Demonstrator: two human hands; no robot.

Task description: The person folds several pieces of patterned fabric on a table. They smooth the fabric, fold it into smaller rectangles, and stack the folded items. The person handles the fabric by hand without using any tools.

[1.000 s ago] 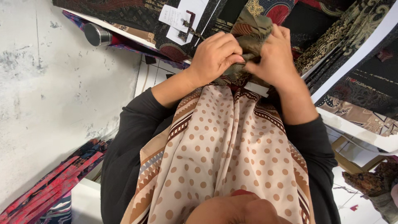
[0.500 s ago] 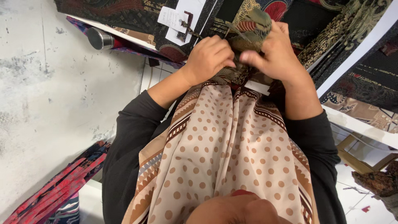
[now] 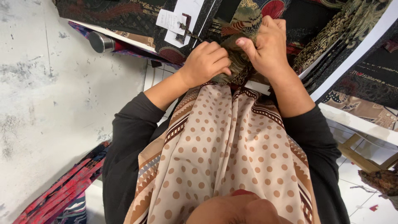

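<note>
My left hand and my right hand both grip a bunched piece of patterned cloth in olive, gold and red, held up in front of my chest. The left hand's fingers curl into the lower part of the bundle. The thumb of the right hand presses on its upper side. A beige polka-dot scarf with a brown striped border hangs down my front below the hands. Black sleeves cover both forearms up to the elbows.
Dark patterned fabrics lie on a white-edged table ahead, with paper tags clipped on. A metal cylinder lies at the upper left. Red striped fabric sits on the grey floor at the lower left.
Both hands have lifted the cloth bundle slightly upward and away from my chest, and the right thumb now presses on top of it.
</note>
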